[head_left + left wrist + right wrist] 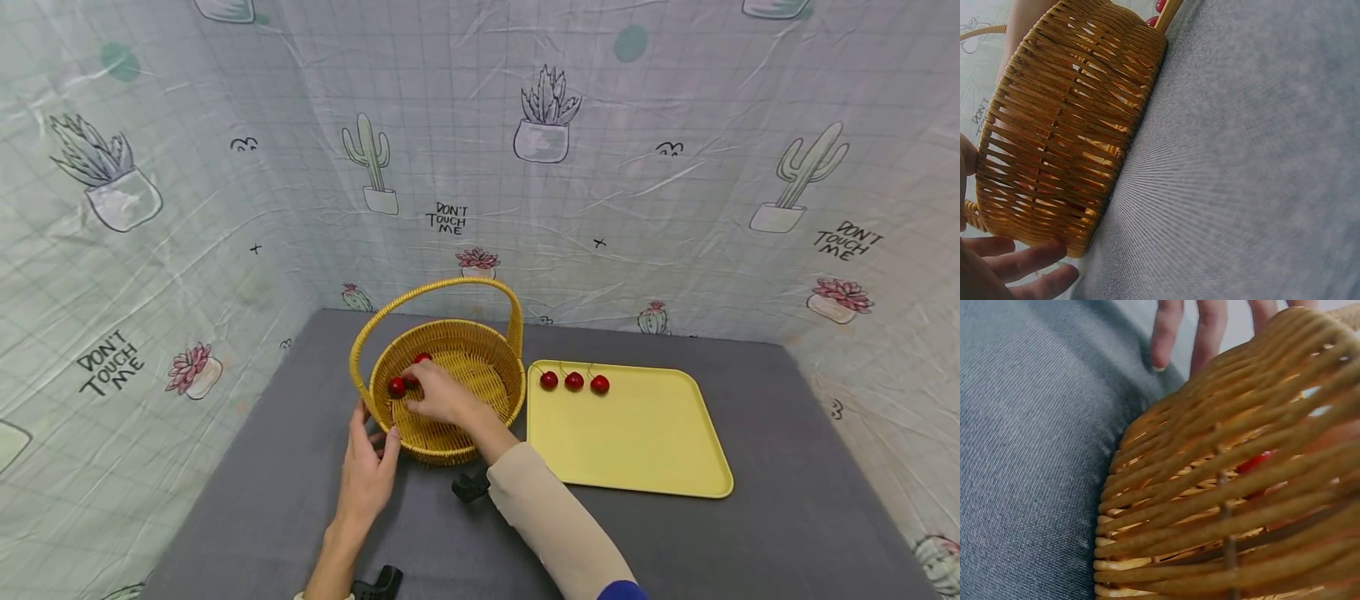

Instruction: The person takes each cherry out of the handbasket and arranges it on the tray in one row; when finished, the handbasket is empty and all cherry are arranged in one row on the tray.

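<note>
A round yellow wicker basket [480, 337] with a tall arched handle stands on the grey table. My left hand [371, 467] grips its near left side, thumb at the rim and fingers along the outer wall. Inside the basket reaches my right hand [442, 396], fingertips at the red cherries and thumb held apart from the fingers. One cherry [396, 387] shows left of the fingertips, another cherry [422, 357] just behind them. The right wrist view catches a cherry [1256, 464] through the weave. The fingers partly hide the cherries.
Right of the basket lies a yellow rectangular tray [630, 442]. Three stemmed cherries [573, 382] sit in a row along its far left edge. A patterned cloth [480, 167] hangs behind and beside the table [247, 500].
</note>
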`<state>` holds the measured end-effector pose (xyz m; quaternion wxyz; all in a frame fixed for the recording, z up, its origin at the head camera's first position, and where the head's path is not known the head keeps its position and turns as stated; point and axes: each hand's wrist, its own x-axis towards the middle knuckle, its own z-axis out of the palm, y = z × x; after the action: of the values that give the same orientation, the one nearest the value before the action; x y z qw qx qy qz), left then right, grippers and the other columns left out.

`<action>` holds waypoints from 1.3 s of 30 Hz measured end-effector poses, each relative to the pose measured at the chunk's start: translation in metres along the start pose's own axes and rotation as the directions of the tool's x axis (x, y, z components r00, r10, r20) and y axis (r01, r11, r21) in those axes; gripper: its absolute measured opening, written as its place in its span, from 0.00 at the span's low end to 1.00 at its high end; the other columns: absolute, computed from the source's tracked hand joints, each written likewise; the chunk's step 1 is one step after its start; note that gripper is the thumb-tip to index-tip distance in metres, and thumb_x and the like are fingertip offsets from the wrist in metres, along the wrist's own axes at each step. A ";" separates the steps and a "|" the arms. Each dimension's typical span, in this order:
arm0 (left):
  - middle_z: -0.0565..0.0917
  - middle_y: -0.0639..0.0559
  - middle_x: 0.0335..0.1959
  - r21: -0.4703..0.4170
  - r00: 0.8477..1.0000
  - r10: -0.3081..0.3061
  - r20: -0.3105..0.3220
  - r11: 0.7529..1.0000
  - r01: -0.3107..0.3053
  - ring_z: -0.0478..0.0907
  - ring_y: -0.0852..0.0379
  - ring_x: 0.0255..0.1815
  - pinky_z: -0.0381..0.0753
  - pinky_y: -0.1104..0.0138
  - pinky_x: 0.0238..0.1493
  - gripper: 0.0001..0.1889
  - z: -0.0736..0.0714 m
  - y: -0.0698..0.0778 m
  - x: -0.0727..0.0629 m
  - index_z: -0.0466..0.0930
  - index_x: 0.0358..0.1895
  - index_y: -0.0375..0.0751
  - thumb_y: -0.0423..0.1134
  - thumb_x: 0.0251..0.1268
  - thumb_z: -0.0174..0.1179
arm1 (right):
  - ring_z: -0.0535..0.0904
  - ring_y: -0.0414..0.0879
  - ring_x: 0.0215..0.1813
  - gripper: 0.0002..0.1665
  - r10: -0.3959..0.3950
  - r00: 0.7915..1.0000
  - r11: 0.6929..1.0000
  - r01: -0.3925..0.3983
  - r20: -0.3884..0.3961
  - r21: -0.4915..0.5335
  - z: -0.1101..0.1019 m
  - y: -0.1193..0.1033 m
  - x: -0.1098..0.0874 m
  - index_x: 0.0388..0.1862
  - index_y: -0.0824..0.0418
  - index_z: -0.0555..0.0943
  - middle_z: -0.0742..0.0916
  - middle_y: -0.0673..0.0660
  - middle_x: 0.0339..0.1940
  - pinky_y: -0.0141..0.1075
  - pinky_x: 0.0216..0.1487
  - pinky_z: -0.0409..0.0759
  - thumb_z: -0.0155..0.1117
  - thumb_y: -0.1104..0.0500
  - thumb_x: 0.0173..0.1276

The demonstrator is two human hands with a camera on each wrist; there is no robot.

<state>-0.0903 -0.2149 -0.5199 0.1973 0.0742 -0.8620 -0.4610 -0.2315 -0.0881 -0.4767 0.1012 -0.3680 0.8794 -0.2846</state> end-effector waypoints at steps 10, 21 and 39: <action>0.60 0.40 0.78 0.004 1.000 0.000 0.001 1.000 0.000 0.82 0.43 0.55 0.82 0.54 0.47 0.39 0.001 -0.001 0.000 0.38 0.82 0.52 0.47 0.78 0.51 | 0.64 0.50 0.79 0.39 0.009 0.989 0.998 0.001 0.145 -0.064 0.006 -0.002 0.005 0.79 0.53 0.63 0.64 0.55 0.81 0.45 0.74 0.69 0.64 0.55 0.73; 0.60 0.41 0.77 -0.008 1.000 0.012 0.001 1.000 -0.012 0.82 0.42 0.56 0.83 0.55 0.47 0.39 0.000 -0.003 -0.001 0.38 0.82 0.53 0.47 0.78 0.51 | 0.75 0.46 0.68 0.30 -0.070 0.987 0.989 0.088 0.141 -0.119 0.013 -0.001 0.008 0.71 0.54 0.72 0.76 0.53 0.69 0.38 0.67 0.75 0.65 0.56 0.72; 0.61 0.41 0.77 -0.002 1.000 0.012 -0.003 1.000 -0.012 0.82 0.42 0.56 0.83 0.54 0.47 0.39 0.002 -0.006 0.000 0.38 0.82 0.54 0.47 0.78 0.51 | 0.79 0.42 0.56 0.22 -0.156 0.975 0.973 0.180 0.159 -0.146 0.013 -0.001 0.004 0.66 0.52 0.79 0.82 0.52 0.59 0.33 0.60 0.78 0.60 0.61 0.75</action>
<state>-0.0916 -0.2170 -0.5253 0.2013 0.0693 -0.8617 -0.4606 -0.2290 -0.0969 -0.4867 0.1113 -0.4680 0.8551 -0.1933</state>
